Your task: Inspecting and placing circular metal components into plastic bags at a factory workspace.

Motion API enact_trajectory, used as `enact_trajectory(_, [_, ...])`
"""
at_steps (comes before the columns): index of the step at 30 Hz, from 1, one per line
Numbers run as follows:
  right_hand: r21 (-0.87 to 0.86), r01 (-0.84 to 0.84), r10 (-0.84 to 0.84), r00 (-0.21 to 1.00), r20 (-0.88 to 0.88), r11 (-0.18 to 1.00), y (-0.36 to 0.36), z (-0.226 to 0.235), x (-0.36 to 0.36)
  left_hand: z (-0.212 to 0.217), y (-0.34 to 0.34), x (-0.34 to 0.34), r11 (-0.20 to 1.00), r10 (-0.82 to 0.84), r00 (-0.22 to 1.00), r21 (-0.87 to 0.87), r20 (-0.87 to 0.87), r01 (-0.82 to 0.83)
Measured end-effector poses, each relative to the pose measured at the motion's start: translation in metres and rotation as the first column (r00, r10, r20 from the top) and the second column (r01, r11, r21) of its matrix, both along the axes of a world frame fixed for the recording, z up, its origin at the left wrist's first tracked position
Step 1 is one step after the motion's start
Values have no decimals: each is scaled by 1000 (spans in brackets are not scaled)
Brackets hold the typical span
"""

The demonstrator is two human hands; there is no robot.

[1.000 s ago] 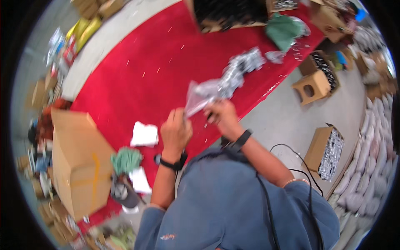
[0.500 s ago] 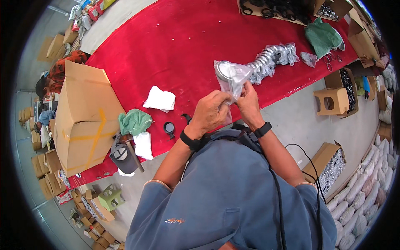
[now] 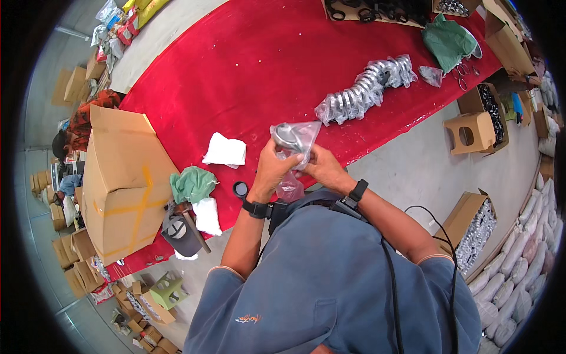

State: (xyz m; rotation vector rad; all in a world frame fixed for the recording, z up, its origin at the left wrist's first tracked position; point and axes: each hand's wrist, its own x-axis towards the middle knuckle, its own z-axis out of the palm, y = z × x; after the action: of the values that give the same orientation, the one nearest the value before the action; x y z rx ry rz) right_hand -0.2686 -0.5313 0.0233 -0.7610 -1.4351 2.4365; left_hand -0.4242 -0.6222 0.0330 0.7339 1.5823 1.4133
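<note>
A clear plastic bag (image 3: 308,137) with a round, shiny metal ring part (image 3: 287,137) inside is between my hands, above the near edge of the red-covered table. My left hand (image 3: 272,168) grips it from the side, fingers closed round the bag under the ring. My right hand (image 3: 323,167) pinches the bag's lower part, and loose plastic hangs below. Beyond them, several similar metal rings in clear bags (image 3: 367,88) stand in a curved row. A dark round ring part (image 3: 240,189) lies beside my left wrist, partly hidden by it.
Left on the red table (image 3: 194,76) are a white cloth (image 3: 224,150), a green bag (image 3: 193,184), a hammer (image 3: 196,232), a cap (image 3: 178,229) and a large cardboard box (image 3: 121,189). Boxes of black parts (image 3: 377,15) and a green sack (image 3: 446,42) stand at the far right.
Both hands have drawn the bagged ring nearer and leftward, away from the row. My left hand has shifted its hold up to beside the ring.
</note>
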Motion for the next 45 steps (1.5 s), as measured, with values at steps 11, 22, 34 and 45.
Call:
enact_trajectory(11, [-12,-91,91,994,57,996,1,-25,-3,-18,8,-6,993,-41,961,-92,272,68])
enact_trajectory(22, [9,102,-98,925,368,995,48,-58,56,-103,108,-27,975,-82,972,-220,-220,32])
enact_trajectory(34, [-67,413,-311,774,552,908,110,-68,193,-220,218,-5,845,-476,631,-517,-613,136])
enact_trajectory(45, [-151,155,-58,859,508,976,137,-86,142,-161,143,-30,903,-278,750,-430,-600,-10])
